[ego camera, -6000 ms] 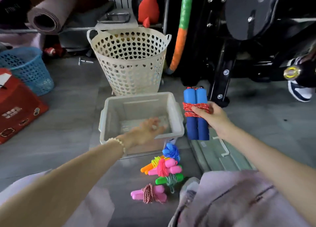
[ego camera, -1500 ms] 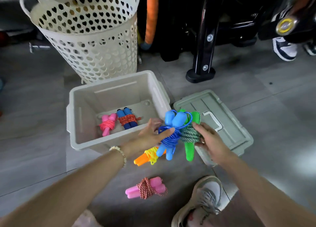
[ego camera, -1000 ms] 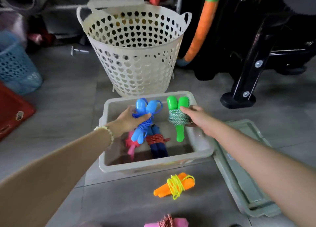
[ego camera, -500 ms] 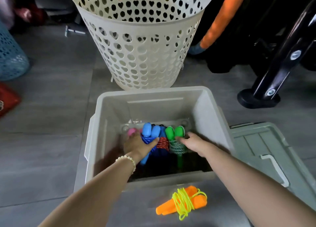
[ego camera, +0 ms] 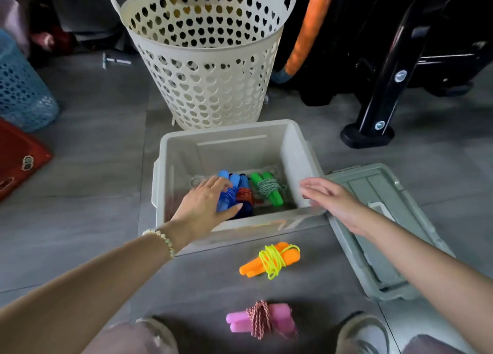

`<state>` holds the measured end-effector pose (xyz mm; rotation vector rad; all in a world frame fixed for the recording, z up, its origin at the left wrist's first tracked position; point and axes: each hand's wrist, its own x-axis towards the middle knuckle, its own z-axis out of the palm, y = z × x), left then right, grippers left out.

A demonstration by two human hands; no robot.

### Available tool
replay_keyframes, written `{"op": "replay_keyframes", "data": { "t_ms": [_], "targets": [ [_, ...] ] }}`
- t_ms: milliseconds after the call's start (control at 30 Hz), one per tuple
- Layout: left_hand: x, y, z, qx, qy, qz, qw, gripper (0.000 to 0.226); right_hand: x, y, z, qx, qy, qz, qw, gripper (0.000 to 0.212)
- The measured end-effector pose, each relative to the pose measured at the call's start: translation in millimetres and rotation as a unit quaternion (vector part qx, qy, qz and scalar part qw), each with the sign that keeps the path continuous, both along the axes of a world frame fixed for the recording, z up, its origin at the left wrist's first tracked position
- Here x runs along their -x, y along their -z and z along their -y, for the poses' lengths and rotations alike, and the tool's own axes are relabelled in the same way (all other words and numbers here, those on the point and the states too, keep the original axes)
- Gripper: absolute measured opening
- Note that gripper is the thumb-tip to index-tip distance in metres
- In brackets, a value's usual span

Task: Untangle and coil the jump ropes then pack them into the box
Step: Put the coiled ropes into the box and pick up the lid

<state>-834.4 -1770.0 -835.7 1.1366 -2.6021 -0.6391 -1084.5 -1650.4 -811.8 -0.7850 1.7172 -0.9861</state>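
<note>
Kneeling or crouching on a grey tiled floor (ego camera: 80, 183), a person reaches both bare arms toward an open pale plastic box (ego camera: 170, 167). The left grip (ego camera: 205, 207), a beaded bracelet (ego camera: 162, 240) on its wrist, is inside the box with its fingers laid over a light-blue rope bundle (ego camera: 229, 191) and its thumb spread to the bundle's near side; whether it clasps the bundle or only rests on it cannot be told. Just beside that bundle lie a dark-blue bundle (ego camera: 246, 196) bound in red cord and, toward the box's right wall, a green bundle (ego camera: 266, 187) wrapped in speckled cord. The right grip (ego camera: 336, 201) hovers above the box's near right corner, fingers straight and holding nothing. On the floor just before the box's near wall lies an orange bundle (ego camera: 269, 259) tied with yellow cord, and nearer the person a pink bundle (ego camera: 260, 319) bound in red-and-white cord. A grey-green lid (ego camera: 394, 220) lies against the box's right side. Behind the box stands a cream basket (ego camera: 205, 68) pierced with hearts.
</note>
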Motion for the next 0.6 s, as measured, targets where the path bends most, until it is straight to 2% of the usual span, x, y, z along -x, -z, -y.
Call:
{"op": "replay_keyframes", "data": {
  "t_ms": [133, 233, 300, 367, 400, 467, 533, 600],
  "targets": [
    [-14, 6, -53, -0.016, 0.104, -0.008, 0.994, 0.045, -20, 18, -61, -0.026, 0.095, 0.035, 0.995, 0.017],
    [-14, 32, -97, -0.145, 0.101, 0.065, 0.982, 0.030, -54, 58, -108, -0.163, 0.127, 0.075, 0.975, 0.023],
    [-16, 67, -120, -0.234, 0.061, 0.123, 0.963, 0.039, -81, 84, -138, -0.268, 0.119, 0.112, 0.949, 0.028],
    [-21, 98, -139, -0.298, 0.056, 0.173, 0.937, 0.053, -106, 107, -160, -0.314, 0.116, 0.169, 0.927, 0.030],
    [-23, 111, -146, -0.327, 0.064, 0.178, 0.926, 0.054, -117, 117, -168, -0.321, 0.128, 0.198, 0.917, 0.032],
    [-23, 126, -157, -0.382, 0.071, 0.168, 0.906, 0.041, -132, 136, -177, -0.318, 0.183, 0.256, 0.894, 0.038],
    [-21, 135, -166, -0.416, 0.064, 0.154, 0.894, 0.033, -143, 148, -178, -0.298, 0.225, 0.316, 0.872, 0.035],
    [-17, 143, -172, -0.431, 0.051, 0.141, 0.890, 0.027, -148, 157, -175, -0.264, 0.224, 0.315, 0.884, 0.041]
  ]
}}
